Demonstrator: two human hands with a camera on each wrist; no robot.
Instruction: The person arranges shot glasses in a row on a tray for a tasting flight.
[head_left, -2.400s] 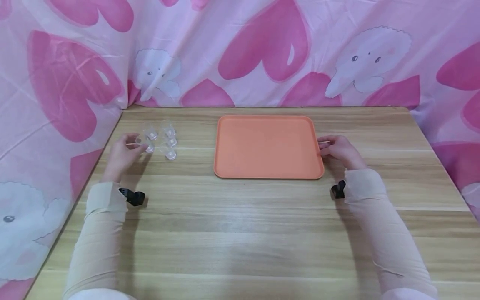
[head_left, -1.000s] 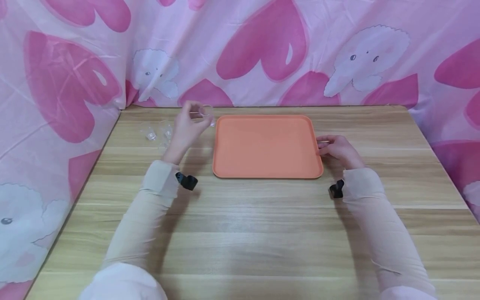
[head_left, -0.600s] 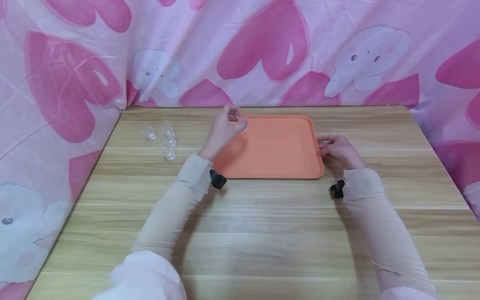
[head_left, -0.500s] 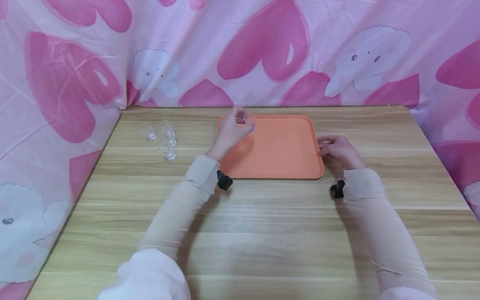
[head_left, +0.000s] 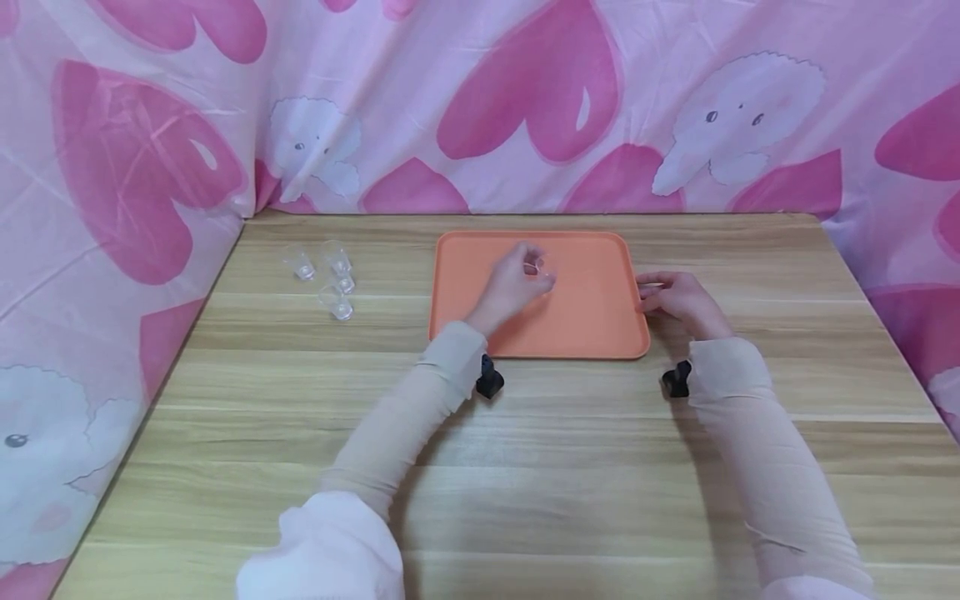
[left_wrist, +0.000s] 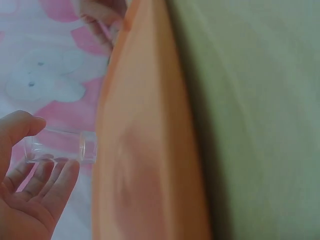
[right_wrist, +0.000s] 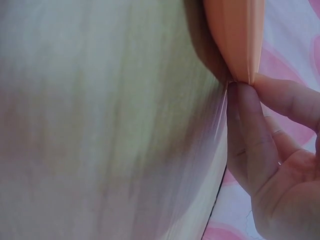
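Thumb and fingers of my left hand [head_left: 512, 287] grip a small clear shot glass [left_wrist: 60, 144] near its rim. The glass is upright over the middle of the orange tray [head_left: 592, 321], its thick base facing down; I cannot tell whether it touches the surface. At the tray's right edge my right hand [head_left: 681, 302] pinches the rim between its fingertips, as the right wrist view shows. Several more clear shot glasses, among them a front one [head_left: 337, 302] and a back left one [head_left: 300, 264], stand in a small group left of the tray.
The wooden table [head_left: 540, 467] stretches in front of the tray and to both sides. A pink patterned cloth [head_left: 525, 100] hangs behind the table and along its left and right sides. A black wrist camera [head_left: 490, 379] sits on the left cuff, close to the tray's front rim.
My left hand has taken one shot glass from the group and carried it rightward over the tray, moving lower and nearer the middle lately. The right hand and tray have stayed in place.
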